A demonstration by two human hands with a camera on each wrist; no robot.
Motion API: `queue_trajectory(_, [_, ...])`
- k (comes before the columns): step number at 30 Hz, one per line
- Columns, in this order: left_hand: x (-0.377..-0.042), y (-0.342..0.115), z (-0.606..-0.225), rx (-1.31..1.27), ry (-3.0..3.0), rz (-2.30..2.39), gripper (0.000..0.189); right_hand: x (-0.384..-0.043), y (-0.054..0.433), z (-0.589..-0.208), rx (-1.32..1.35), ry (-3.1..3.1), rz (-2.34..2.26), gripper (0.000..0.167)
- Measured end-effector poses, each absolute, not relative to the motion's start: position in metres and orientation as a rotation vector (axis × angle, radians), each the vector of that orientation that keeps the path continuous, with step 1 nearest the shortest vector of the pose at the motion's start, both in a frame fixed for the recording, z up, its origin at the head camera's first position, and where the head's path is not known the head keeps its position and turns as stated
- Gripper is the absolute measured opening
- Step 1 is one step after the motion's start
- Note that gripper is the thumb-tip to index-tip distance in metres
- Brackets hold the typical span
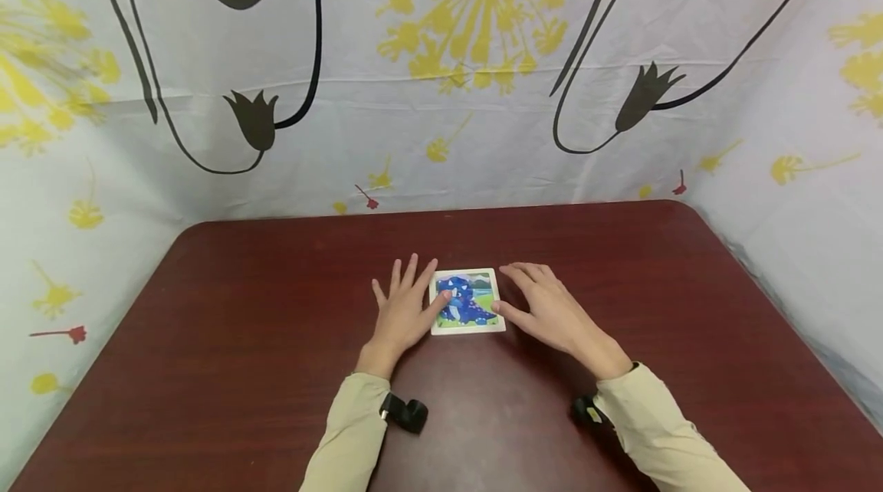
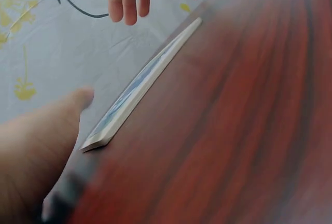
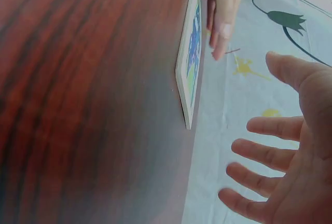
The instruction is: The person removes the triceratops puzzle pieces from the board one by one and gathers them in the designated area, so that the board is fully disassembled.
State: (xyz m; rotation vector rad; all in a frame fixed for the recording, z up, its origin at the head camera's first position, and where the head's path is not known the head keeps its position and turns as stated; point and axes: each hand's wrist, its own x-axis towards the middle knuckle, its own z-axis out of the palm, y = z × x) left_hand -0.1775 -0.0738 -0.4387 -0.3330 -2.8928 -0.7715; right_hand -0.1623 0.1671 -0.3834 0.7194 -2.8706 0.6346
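Note:
A small square picture puzzle (image 1: 466, 302) in a pale frame, showing a blue dinosaur, lies flat on the dark red table. My left hand (image 1: 402, 316) is at its left edge with fingers spread, the thumb reaching over the picture. On the other side my right hand (image 1: 552, 314) has its fingers loosely extended, thumb near the right edge. The left wrist view shows the pale edge of the puzzle (image 2: 140, 89) side-on, flat on the wood. In the right wrist view the right hand (image 3: 295, 156) appears apart from the puzzle (image 3: 190, 63). Neither hand grips anything.
The table (image 1: 262, 339) is brown-red wood with rounded far corners. Behind it and at both sides hangs a white cloth (image 1: 428, 124) printed with yellow and dark flowers. Each forearm carries a black wrist device, such as the left one (image 1: 407, 413).

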Motion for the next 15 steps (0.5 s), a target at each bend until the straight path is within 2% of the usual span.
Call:
queue_trajectory(6, [-0.179,-0.072,-0.441,-0.322,-2.914,-0.632,0.064,-0.169,0.155,-0.381,0.752,-2.846,0.660,0.053])
queue_trajectory(12, [-0.180,-0.073,-0.443,-0.320,-2.970,-0.588,0.066,-0.184,0.132,-0.382,0.896,-2.853,0.728,0.033])
queue_trajectory(15, [-0.180,-0.073,-0.445,-0.333,-2.974,-0.578,0.065,-0.193,0.119,-0.384,0.948,-2.898,0.744,0.028])
